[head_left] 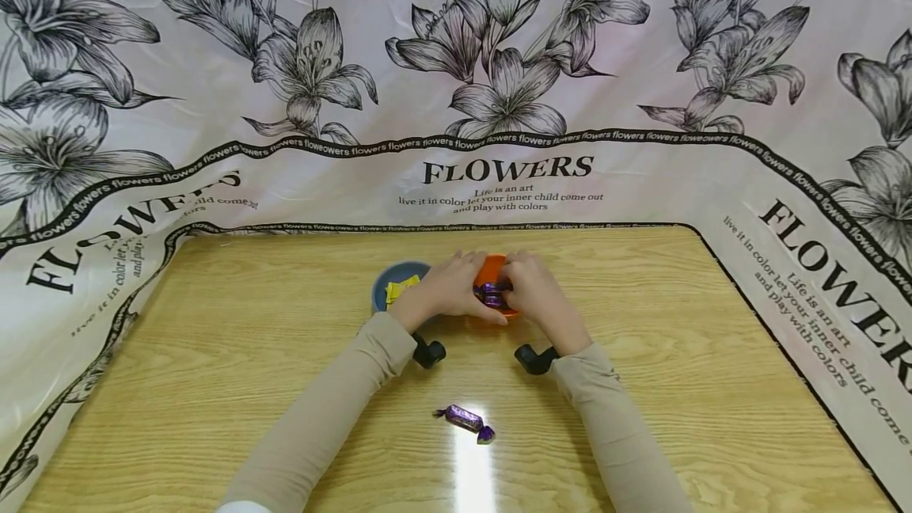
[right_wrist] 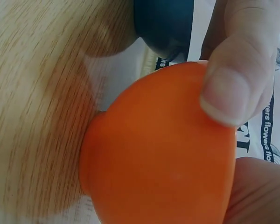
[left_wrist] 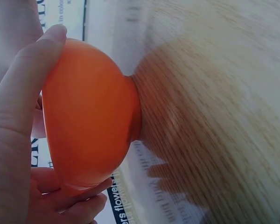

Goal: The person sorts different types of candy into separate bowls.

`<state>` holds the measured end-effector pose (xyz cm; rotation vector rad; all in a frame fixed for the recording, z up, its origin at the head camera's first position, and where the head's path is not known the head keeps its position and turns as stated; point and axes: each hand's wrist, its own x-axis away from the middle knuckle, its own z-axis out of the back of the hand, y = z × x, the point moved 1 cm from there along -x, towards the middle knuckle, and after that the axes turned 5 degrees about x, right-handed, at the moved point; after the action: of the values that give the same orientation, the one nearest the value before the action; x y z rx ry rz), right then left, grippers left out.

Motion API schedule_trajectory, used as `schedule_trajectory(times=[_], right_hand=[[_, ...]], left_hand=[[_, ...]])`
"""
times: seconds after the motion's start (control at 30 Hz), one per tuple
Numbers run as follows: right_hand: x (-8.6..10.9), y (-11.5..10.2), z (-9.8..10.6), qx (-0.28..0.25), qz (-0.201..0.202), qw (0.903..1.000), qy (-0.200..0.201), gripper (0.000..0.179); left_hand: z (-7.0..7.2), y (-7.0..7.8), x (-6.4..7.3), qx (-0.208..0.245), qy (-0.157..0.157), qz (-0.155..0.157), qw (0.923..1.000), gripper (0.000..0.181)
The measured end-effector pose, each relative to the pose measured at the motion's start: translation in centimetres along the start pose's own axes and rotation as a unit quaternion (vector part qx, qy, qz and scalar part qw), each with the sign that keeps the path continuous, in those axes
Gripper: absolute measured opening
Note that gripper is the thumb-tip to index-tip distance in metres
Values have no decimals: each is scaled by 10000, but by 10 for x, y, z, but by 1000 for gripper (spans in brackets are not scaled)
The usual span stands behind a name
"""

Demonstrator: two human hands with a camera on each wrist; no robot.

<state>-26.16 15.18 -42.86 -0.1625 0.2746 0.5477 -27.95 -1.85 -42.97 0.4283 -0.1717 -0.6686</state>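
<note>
An orange bowl (head_left: 496, 264) stands at the far middle of the table, with purple-wrapped candies (head_left: 492, 294) inside. My left hand (head_left: 456, 283) grips the bowl from the left; its thumb (left_wrist: 46, 44) presses on the near side at the rim, and its fingers (left_wrist: 79, 203) wrap the other side. Over the right part of the bowl, my right hand (head_left: 530, 287) reaches in with bent fingers right at the candies. Its fingertips are hidden, so I cannot tell whether they pinch a candy. In the right wrist view the orange bowl (right_wrist: 163, 149) hides most of that hand.
Just left of the orange bowl is a blue-grey bowl (head_left: 381, 279) holding yellow-wrapped pieces (head_left: 401, 288), partly behind my left hand. One purple-wrapped candy (head_left: 465, 419) lies nearer on the wooden table (head_left: 285, 275). A flower-printed cloth (head_left: 513, 180) rises along the back and sides.
</note>
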Motion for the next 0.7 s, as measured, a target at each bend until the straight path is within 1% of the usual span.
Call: schedule_trajectory(times=[0.2,0.43,0.6,0.7], right_hand=[[1,-2,4,-48,1,10000,2,10],[2,-2,5,-158,-46,9999,1,12],[3,-3,10,-240,-51,9997,12,14],[3,-6,16,-206,38,9997,91,14]], left_hand=[[-1,1,-1,-67,32,-66,10000,124],[-1,2,-1,-82,62,-100,9999,118],[-1,2,0,-30,6,-20,10000,123],[-1,2,1,11,-16,58,10000,124]])
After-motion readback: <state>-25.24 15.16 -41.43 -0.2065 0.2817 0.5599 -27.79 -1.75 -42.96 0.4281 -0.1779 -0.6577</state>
